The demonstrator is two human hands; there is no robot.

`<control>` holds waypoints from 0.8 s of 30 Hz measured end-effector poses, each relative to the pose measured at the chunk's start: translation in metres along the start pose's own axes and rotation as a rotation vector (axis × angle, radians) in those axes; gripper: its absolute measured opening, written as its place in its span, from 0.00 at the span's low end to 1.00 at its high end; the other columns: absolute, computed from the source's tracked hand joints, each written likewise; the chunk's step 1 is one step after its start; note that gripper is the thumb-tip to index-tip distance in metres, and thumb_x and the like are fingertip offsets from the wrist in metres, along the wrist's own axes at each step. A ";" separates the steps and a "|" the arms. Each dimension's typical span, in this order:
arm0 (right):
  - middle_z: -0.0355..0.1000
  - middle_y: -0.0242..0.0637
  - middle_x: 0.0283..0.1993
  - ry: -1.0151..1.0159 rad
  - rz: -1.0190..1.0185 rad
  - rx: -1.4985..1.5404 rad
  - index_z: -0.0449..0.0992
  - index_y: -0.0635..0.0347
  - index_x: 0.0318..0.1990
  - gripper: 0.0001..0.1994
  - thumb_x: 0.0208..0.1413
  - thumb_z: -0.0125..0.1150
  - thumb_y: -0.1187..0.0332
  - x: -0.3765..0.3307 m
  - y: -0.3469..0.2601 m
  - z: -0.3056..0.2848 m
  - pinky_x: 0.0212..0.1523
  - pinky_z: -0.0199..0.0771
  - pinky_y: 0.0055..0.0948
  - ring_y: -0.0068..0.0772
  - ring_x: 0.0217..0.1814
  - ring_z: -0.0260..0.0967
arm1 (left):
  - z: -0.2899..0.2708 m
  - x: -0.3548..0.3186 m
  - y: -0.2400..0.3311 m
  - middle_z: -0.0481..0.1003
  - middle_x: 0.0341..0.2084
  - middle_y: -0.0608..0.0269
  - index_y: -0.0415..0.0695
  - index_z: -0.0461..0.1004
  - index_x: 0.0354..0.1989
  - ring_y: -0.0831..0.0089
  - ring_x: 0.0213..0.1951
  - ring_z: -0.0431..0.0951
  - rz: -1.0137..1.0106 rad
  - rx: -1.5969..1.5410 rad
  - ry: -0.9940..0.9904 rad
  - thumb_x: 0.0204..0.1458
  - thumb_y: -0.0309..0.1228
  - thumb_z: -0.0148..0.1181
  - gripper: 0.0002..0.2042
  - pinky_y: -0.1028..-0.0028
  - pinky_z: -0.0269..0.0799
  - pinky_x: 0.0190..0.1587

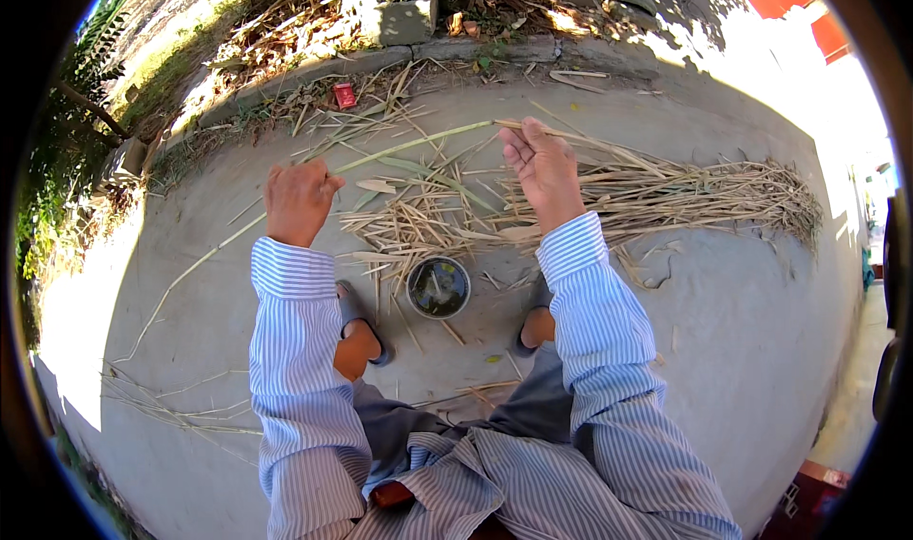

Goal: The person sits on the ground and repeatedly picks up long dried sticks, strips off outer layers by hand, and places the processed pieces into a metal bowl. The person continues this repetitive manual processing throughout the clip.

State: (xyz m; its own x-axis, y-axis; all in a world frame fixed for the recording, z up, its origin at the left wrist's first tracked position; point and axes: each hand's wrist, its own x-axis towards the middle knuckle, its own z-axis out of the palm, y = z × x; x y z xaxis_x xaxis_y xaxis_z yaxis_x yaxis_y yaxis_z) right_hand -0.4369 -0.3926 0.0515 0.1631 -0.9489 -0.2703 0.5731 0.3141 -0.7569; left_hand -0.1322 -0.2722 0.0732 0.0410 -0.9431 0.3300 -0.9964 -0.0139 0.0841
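A long pale-green reed stalk (414,144) stretches between my two hands above the ground. My left hand (298,202) is closed round it, and its thin end trails down to the lower left. At the stalk's far right end, my right hand (544,171) pinches it between thumb and fingers. Below and behind the right hand lies a big bundle of dry straw-coloured stalks (666,198), spread out to the right. Loose cut pieces (409,219) are scattered between the hands. Near my feet stands a round bowl (438,288) of dark liquid with bits floating in it.
My sandalled feet flank the bowl on the concrete floor (751,321). Thin bare stalks (176,412) lie at the lower left. A small red packet (344,94) rests by the low kerb (314,82), beyond which are dry leaves and a concrete block (407,19).
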 end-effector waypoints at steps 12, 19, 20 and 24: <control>0.75 0.39 0.36 -0.138 0.192 -0.183 0.70 0.62 0.39 0.13 0.57 0.62 0.62 -0.023 0.033 0.029 0.35 0.76 0.24 0.29 0.36 0.75 | 0.013 0.011 0.105 0.74 0.21 0.59 0.42 0.73 0.28 0.58 0.28 0.73 0.072 -0.484 0.160 0.49 0.32 0.61 0.07 0.62 0.63 0.34; 0.74 0.36 0.35 -0.100 0.211 -0.216 0.71 0.62 0.37 0.13 0.55 0.64 0.61 -0.023 0.032 0.028 0.33 0.75 0.22 0.26 0.35 0.74 | 0.012 0.000 0.101 0.73 0.19 0.60 0.43 0.72 0.25 0.59 0.26 0.72 0.127 -0.427 0.166 0.48 0.31 0.62 0.07 0.63 0.62 0.32; 0.74 0.35 0.35 -0.099 0.206 -0.199 0.71 0.61 0.37 0.13 0.54 0.65 0.61 -0.020 0.028 0.027 0.33 0.74 0.21 0.25 0.34 0.73 | 0.009 -0.004 0.097 0.73 0.20 0.60 0.43 0.72 0.25 0.60 0.26 0.72 0.111 -0.411 0.112 0.48 0.31 0.62 0.07 0.64 0.62 0.32; 0.75 0.38 0.36 -0.031 0.016 -0.283 0.71 0.62 0.37 0.12 0.56 0.63 0.62 0.005 -0.015 -0.003 0.32 0.74 0.21 0.24 0.33 0.73 | 0.008 -0.014 0.067 0.75 0.20 0.59 0.43 0.72 0.25 0.60 0.24 0.74 -0.042 -0.618 -0.232 0.47 0.32 0.62 0.08 0.63 0.65 0.29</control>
State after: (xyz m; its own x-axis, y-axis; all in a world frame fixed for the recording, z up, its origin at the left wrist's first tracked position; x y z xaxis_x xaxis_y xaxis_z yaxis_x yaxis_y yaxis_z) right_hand -0.4475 -0.4021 0.0595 0.1971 -0.9430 -0.2681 0.3241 0.3208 -0.8900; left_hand -0.2005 -0.2628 0.0668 -0.0077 -0.9940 0.1091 -0.7652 0.0761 0.6393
